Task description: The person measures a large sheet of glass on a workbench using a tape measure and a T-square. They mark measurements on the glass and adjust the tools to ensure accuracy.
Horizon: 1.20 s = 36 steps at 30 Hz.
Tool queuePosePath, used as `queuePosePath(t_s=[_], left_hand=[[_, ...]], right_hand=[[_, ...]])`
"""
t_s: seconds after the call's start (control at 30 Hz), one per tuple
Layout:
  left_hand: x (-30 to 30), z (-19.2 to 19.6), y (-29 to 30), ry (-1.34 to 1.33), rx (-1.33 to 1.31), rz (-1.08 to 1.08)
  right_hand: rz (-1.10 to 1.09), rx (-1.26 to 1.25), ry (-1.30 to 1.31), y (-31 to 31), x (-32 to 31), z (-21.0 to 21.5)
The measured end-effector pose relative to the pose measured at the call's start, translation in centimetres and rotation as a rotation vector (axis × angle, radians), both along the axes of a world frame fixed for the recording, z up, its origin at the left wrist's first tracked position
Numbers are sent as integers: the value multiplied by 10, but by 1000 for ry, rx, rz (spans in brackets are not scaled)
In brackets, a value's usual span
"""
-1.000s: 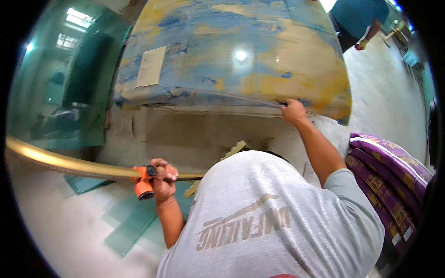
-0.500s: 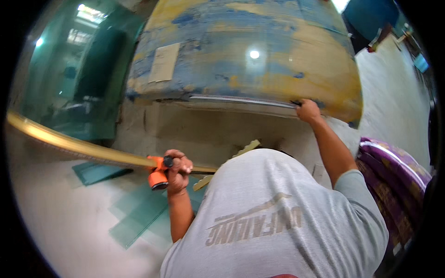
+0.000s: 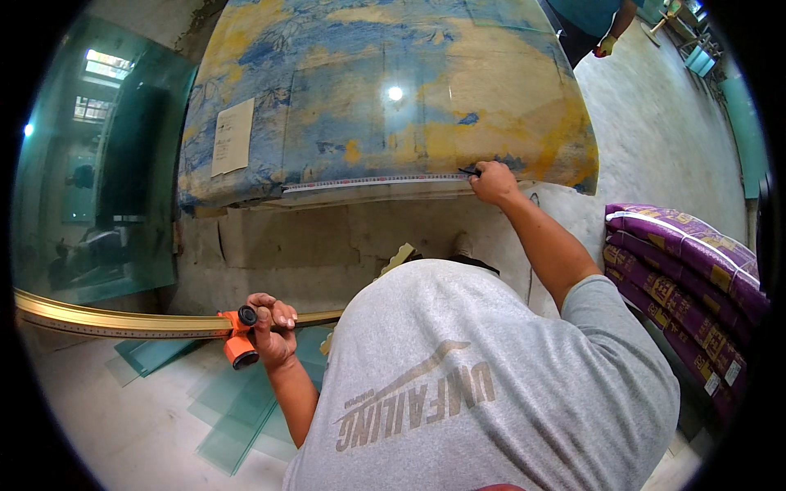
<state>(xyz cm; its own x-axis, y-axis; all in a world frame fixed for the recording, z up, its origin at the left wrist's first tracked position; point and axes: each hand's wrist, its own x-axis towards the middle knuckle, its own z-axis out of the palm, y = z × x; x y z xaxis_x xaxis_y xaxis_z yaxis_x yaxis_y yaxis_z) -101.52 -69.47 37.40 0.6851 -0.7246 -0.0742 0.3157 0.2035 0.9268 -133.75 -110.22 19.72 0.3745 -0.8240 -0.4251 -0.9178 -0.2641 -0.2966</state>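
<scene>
My left hand [image 3: 274, 331] is closed round a long gold ruler bar [image 3: 139, 321], just right of the orange slider [image 3: 239, 335] with black knobs mounted on it. The bar runs out to the far left, and its right end disappears behind my shirt. At the near edge of the cloth-covered table [image 3: 327, 98], my right hand [image 3: 494, 182] pinches a slim black thing [image 3: 470, 172], too small to name for sure. It touches the right end of a white measuring strip [image 3: 372, 182] lying along that edge. A glass pane seems to cover the blue and yellow cloth.
Large glass sheets [image 3: 98, 172] lean at the left. Loose glass pieces [image 3: 237, 405] lie on the floor below the bar. Purple sacks [image 3: 679, 270] are stacked at the right. A sheet of paper [image 3: 233, 137] rests on the table. Another person [image 3: 591, 20] stands beyond its far right corner.
The view has shifted, so the table sits further left and the other person shows more. My left hand and the bar are lower and further left; my right hand stays at the strip's end.
</scene>
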Motion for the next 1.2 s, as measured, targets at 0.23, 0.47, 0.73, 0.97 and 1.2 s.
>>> queuePosePath(t_s=[0.23, 0.47, 0.73, 0.97, 1.2], left_hand=[[-1, -1, -1, -13, 16, 3], [-1, -1, -2, -10, 19, -10], [1, -2, -1, -13, 17, -27], [3, -2, -2, -4, -4, -47], [0, 2, -5, -8, -3, -34]], right_hand=[[0, 23, 30, 3, 1, 8], [3, 49, 27, 6, 1, 14], [32, -23, 3, 11, 0, 13], [20, -63, -11, 14, -2, 12], [-1, -30, -2, 15, 2, 20]])
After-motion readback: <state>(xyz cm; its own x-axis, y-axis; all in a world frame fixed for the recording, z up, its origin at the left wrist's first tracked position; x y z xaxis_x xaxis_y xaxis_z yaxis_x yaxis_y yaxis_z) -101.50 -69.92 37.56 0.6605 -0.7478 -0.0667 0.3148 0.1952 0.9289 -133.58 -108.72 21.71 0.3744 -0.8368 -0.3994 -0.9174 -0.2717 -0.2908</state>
